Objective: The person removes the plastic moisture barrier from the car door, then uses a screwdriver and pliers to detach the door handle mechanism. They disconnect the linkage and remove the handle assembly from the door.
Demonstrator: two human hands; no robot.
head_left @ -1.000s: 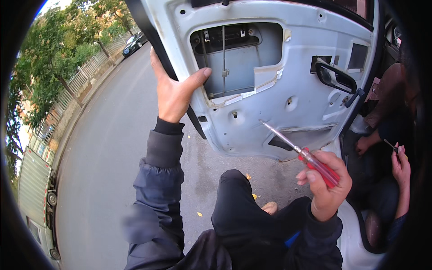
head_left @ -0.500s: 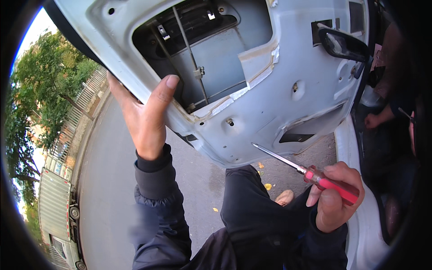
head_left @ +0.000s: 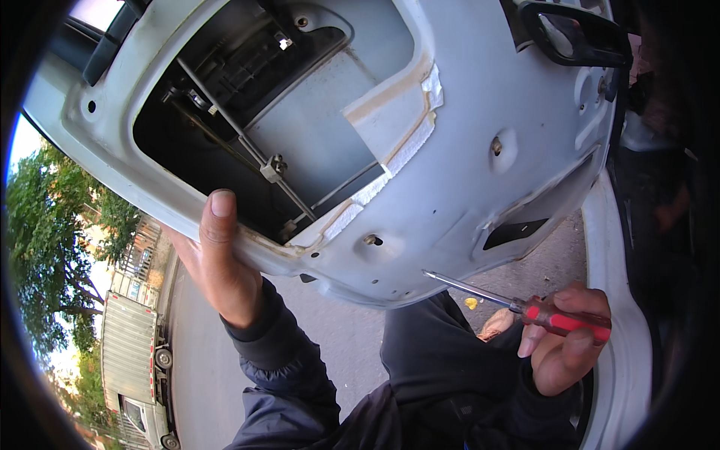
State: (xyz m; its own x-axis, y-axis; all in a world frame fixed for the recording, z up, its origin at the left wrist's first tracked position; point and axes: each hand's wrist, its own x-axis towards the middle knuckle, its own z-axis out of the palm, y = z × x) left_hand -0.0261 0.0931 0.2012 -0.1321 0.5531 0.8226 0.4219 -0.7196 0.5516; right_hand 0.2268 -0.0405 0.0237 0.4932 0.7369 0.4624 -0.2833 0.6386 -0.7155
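- Head view: a pale car door [head_left: 480, 142] fills the upper part, its inner panel bare around a large opening in which a metal rod [head_left: 244, 139] shows.
- The left hand [head_left: 229, 281] grips the door's rim by the opening's lower left corner, thumb on the inner face; its fingers are mostly hidden behind.
- The right hand [head_left: 566, 356] is closed around the handle of a red screwdriver [head_left: 514, 303], whose tip points left at the door's near edge, below the recessed hole [head_left: 373, 241]. Whether the tip touches the metal, I cannot tell.
- The step in hand looks like steadying the door with the screwdriver held ready; no fastener is visibly engaged.
- The next move seems to call for a firm left-hand hold and a tip lined up squarely with one spot, clear of the ragged white strip [head_left: 412, 146] along the opening.
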